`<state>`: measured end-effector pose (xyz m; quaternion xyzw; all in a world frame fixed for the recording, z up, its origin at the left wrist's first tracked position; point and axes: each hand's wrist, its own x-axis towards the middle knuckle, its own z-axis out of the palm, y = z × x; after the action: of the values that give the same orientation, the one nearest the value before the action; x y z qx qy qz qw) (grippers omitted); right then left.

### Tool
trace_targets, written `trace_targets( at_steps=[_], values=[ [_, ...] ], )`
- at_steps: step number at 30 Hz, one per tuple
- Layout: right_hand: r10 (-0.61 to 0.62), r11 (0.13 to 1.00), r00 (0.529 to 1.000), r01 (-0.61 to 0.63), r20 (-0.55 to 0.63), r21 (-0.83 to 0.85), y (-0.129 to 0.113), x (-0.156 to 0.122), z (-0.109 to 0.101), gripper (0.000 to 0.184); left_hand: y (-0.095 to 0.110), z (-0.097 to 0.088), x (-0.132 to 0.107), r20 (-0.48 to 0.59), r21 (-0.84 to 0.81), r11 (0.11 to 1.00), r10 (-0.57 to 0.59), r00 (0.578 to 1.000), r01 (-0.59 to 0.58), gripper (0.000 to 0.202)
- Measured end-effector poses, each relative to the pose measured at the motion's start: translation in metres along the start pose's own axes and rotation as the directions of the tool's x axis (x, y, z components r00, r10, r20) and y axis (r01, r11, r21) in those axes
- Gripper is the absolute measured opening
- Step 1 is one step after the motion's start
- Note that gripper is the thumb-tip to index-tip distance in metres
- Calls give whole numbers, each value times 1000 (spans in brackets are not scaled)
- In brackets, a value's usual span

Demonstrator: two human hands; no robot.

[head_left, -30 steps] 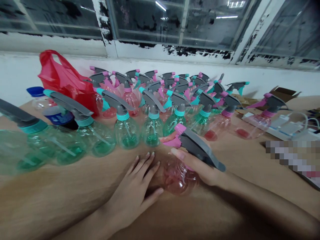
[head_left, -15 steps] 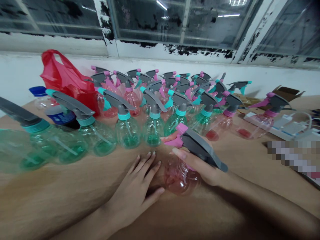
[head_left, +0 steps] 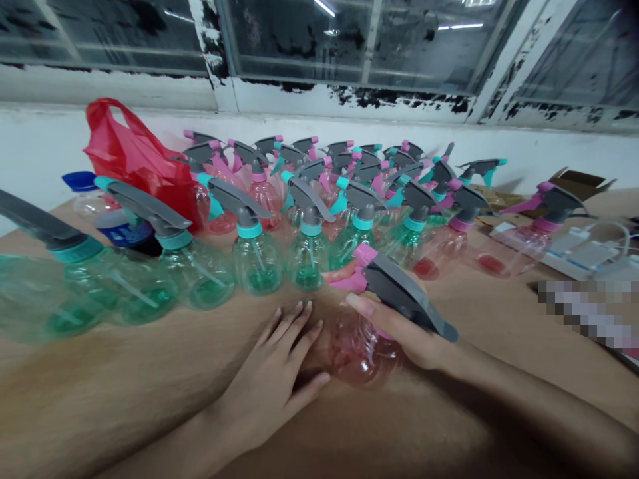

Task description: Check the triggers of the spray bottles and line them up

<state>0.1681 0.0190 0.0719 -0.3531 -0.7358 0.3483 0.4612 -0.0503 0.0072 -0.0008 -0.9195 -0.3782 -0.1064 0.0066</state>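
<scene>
The right hand (head_left: 407,330) wraps round one pink spray bottle (head_left: 363,366) on the near part of the desk (head_left: 174,379). Its long top (head_left: 402,286) slants, nose pointing left and toward the back edge. The left hand (head_left: 269,366) lies flat, fingers spread, holding nothing. One red bag (head_left: 134,156) sits behind.

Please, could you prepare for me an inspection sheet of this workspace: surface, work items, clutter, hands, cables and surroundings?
Surface: wood-look table.
Work items: pink spray bottle in hand; other spray bottles, green and pink, stand behind it.
Clutter: red plastic bag, blue-capped bottle, open cardboard box.
Hands: left hand lies palm down on the table, holding nothing; right hand grips the pink spray bottle near its neck.
Cables: white cable loops at far right; its ends are unclear.
Surroundings: white wall; windows with peeling paint on the frames.
</scene>
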Motion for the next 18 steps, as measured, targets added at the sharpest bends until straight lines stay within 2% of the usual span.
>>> trace_targets(
  at_steps=[3, 7, 9, 13, 16, 18],
  values=[
    [0, 999, 1000, 0, -3, -53, 0, -1, -1, 18, 1, -1, -1, 7, 12, 1000, -2, 1000, 2, 60],
    [-76, 991, 997, 72, -29, -111, -3, 2, -2, 12, 1, -2, -1, 8, 31, 1000, -3, 1000, 3, 60],
    [-88, 990, 996, 84, -33, -110, -4, 4, -2, 7, 1, -2, -1, 2, 26, 1000, 0, 1000, 0, 61],
    [-87, 990, 996, 84, -27, -115, -4, 6, -3, 14, -1, 0, -2, -10, 9, 1000, -2, 1000, 2, 61],
    [-93, 991, 995, 89, -38, -96, -3, 3, -2, 7, -1, 0, -2, -20, 12, 1000, 4, 1000, -4, 61],
    [-72, 996, 996, 69, -48, -53, -3, 1, -2, 10, -1, 0, -2, -22, 15, 1000, 7, 1000, -6, 61]
  ],
)
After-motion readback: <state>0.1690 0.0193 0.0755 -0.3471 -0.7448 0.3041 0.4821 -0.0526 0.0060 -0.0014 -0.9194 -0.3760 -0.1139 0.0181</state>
